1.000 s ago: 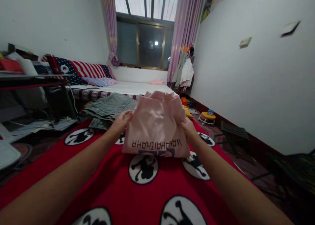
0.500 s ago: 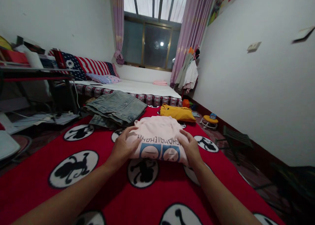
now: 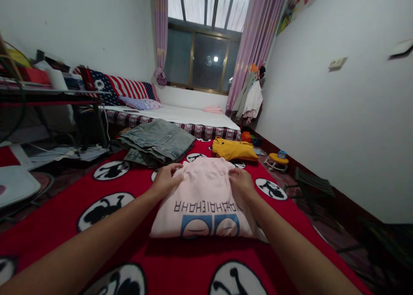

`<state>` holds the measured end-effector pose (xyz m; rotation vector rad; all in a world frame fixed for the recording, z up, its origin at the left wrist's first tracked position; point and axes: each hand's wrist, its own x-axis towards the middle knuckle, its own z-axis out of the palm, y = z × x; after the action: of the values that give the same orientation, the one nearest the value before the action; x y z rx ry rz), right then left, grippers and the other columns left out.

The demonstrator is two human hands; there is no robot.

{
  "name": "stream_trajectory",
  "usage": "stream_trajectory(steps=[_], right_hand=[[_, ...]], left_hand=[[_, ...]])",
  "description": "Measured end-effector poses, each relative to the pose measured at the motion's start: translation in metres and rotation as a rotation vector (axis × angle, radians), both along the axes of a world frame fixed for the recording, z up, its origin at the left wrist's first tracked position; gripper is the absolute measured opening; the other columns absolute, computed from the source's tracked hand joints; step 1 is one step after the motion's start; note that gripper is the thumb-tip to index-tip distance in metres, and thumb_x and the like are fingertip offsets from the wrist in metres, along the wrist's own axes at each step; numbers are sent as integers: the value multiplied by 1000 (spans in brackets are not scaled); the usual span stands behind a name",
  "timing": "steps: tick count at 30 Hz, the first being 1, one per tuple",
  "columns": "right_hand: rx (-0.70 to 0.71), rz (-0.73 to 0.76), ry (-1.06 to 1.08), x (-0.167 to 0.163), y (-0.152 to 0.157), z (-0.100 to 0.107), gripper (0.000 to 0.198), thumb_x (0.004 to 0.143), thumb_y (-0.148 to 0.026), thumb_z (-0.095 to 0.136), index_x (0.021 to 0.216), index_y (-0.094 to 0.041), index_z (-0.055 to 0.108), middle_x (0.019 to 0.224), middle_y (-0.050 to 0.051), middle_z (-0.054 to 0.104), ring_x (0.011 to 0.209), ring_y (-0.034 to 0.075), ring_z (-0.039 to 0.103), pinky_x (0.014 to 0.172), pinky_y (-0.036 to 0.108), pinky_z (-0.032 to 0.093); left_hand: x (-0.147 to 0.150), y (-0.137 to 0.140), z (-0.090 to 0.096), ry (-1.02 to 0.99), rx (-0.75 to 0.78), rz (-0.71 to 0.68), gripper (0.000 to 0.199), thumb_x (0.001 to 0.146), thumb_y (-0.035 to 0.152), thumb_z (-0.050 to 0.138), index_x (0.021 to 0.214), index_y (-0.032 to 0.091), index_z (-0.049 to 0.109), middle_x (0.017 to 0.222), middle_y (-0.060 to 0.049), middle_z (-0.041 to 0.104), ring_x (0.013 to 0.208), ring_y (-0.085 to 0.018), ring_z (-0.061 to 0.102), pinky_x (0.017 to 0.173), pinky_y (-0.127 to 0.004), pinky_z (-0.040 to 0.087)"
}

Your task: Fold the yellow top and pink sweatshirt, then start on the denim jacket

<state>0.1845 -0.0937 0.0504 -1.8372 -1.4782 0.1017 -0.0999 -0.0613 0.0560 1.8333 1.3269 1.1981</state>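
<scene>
A pale pink shirt (image 3: pixel 204 187) lies in front of me on a red blanket (image 3: pixel 180 265) with black-and-white monkey circles. Its dark lettering and blue face panels appear upside down to me. At its far left edge my left hand (image 3: pixel 167 179) pinches the cloth. My right hand (image 3: pixel 241 182) is closed on the far right edge, with some fingertips hidden behind fabric. Beyond the left hand sits a pile of folded denim (image 3: pixel 158 140). Past the right hand lies a folded yellow garment (image 3: pixel 235 149).
A bed (image 3: pixel 193 116) with a white sheet stands under the window. To the left is a cluttered desk (image 3: pixel 48 97) beside a pale chair seat (image 3: pixel 17 185). On the right floor are a yellow stool (image 3: pixel 278 158) and a dark folding stool (image 3: pixel 312 183). Clothes (image 3: pixel 251 97) hang by the curtain.
The pink shirt has spread toward me, its printed edge now lower and wider. Both hands have shifted from its sides to its far corners. The view has shifted slightly.
</scene>
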Motion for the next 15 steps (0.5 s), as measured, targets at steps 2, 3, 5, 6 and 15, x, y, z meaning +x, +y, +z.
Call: stream_trajectory(steps=[2,3,5,6,15], right_hand=[[228,43,47,-7,7,8,24,81,-20,54,96,-17,71,102,9,70,98,21,65,90,31,49],[343,54,56,-10,9,10,26,83,-21,51,98,-17,71,102,9,69,97,21,64,89,30,49],[435,24,32,-14,12,7,31,85,-21,47,105,-18,70,106,10,68,100,21,63,89,30,48],[382,-15,5,-15,14,2,33,85,-20,46,107,-18,71,108,10,67,102,21,62,90,30,48],[-14,-173,-88,-11,19,-28,34,86,-21,48,110,-22,72,120,12,62,111,27,58,91,37,46]], left_hand=[[3,0,2,-61,207,93,39,72,36,62,104,15,71,104,-10,71,94,-24,66,88,-34,51],[2,-1,0,-76,304,145,36,76,36,59,103,16,71,105,-9,70,96,-23,65,90,-32,50],[-3,0,-10,-34,383,202,34,80,35,55,102,17,72,104,-8,69,96,-21,64,90,-30,49],[-6,2,-17,26,347,199,33,80,34,54,101,16,73,102,-9,70,94,-22,65,88,-30,50],[-4,2,0,737,201,175,31,76,28,61,102,22,76,124,-14,59,112,-35,57,93,-45,48]])
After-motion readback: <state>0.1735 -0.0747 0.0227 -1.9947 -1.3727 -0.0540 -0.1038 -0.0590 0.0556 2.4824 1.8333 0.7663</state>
